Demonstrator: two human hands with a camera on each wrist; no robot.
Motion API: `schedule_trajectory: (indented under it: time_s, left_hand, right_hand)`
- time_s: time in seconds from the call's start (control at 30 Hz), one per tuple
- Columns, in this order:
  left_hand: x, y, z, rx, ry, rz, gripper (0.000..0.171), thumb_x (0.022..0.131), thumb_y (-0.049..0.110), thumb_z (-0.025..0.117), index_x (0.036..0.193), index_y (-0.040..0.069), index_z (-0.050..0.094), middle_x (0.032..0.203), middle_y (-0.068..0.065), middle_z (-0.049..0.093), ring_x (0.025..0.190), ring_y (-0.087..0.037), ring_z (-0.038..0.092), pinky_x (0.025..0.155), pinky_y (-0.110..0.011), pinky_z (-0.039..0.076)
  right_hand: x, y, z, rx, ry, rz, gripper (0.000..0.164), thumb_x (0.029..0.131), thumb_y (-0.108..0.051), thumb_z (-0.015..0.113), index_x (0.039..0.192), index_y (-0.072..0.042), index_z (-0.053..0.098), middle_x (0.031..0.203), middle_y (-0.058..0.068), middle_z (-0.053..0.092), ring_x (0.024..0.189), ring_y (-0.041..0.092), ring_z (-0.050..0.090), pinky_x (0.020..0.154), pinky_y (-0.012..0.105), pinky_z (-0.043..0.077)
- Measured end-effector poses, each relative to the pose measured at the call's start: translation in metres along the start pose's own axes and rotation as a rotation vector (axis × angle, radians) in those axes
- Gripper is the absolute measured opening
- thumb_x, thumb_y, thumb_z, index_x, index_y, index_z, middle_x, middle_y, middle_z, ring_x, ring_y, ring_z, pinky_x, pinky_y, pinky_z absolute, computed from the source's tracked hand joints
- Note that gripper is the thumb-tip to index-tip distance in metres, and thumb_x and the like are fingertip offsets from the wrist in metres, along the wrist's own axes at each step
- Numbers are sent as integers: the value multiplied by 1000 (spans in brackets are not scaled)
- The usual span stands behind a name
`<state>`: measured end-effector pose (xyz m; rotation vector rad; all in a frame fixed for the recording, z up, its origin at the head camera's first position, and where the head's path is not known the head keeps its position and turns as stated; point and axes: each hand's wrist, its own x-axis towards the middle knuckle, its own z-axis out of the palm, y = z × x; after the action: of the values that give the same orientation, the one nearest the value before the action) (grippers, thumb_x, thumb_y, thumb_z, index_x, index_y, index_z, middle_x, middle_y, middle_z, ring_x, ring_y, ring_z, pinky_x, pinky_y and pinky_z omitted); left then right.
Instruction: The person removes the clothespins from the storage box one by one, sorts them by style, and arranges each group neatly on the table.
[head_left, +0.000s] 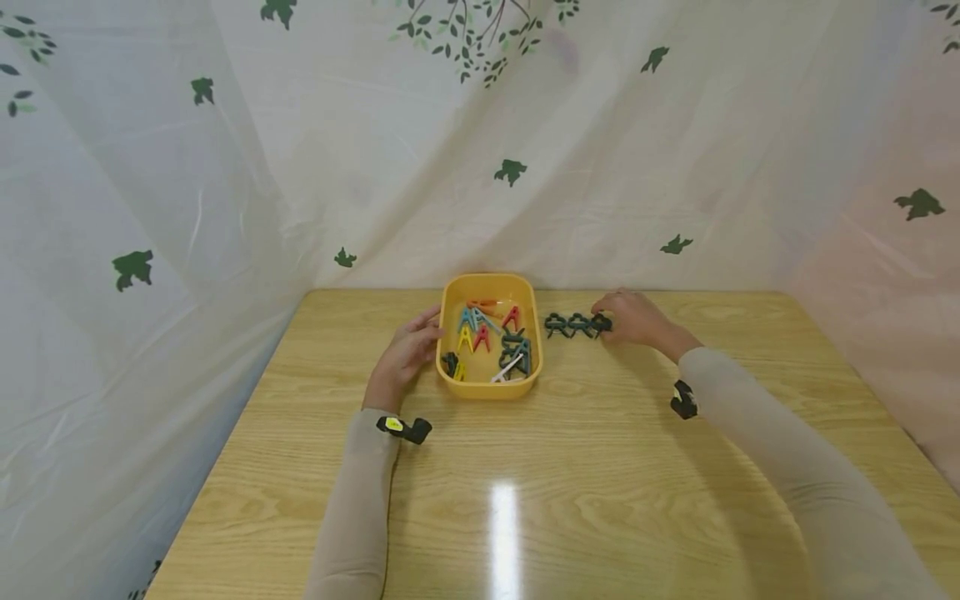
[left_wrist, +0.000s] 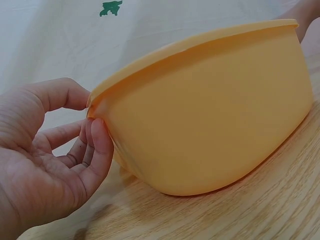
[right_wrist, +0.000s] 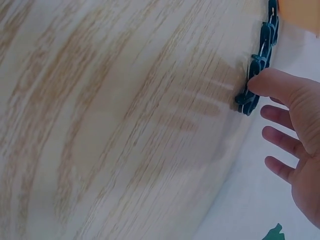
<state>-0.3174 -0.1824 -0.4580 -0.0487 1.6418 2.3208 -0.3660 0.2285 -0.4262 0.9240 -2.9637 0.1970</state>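
A yellow plastic basket (head_left: 489,390) stands near the far edge of the table, with small coloured clothespins (head_left: 481,337) and several dark green clips (head_left: 513,360) in it. My left hand (head_left: 407,354) holds its left side; in the left wrist view the thumb is at the rim (left_wrist: 200,42) and the fingers curl against the wall below. Right of the basket, three dark green plastic clips (head_left: 578,325) form a row on the wood. My right hand (head_left: 637,318) pinches the rightmost clip (right_wrist: 245,100), thumb on it, the other fingers partly bent behind. The index fingertip is hidden.
The wooden table (head_left: 592,475) reaches back to a pale curtain (head_left: 420,167) printed with green leaves, which hangs right behind the basket and the row. A white stick-like piece (head_left: 507,367) lies among the clips in the basket. Wood extends in front of both hands.
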Motion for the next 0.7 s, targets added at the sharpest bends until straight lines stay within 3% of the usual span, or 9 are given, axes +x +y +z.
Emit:
schedule_trajectory:
  time_s: [0.33, 0.53, 0.7]
  left_hand:
    - [1, -1, -1, 7, 7, -6, 56, 89, 1, 55, 141, 18, 43, 137, -16, 44, 113, -23, 51, 78, -26, 52]
    - [0, -1, 0, 6, 1, 1, 55, 90, 0, 54, 141, 17, 42, 131, -16, 46, 110, -22, 52, 78, -26, 52]
    - [0, -1, 0, 3, 1, -1, 55, 90, 1, 54, 141, 18, 43, 132, -17, 45, 110, -23, 51, 79, -27, 51]
  right_hand:
    - [1, -6, -6, 48, -5, 1, 49, 75, -21, 76, 120, -6, 62, 122, 16, 60, 112, 37, 51, 95, 53, 41]
    - [6, -27, -16, 101, 29, -27, 47, 78, -21, 74, 121, -8, 61, 122, 12, 61, 110, 32, 52, 91, 51, 43]
    - [15, -52, -26, 172, 52, -60, 46, 82, -23, 71, 124, -9, 60, 124, 11, 60, 114, 32, 50, 96, 52, 40]
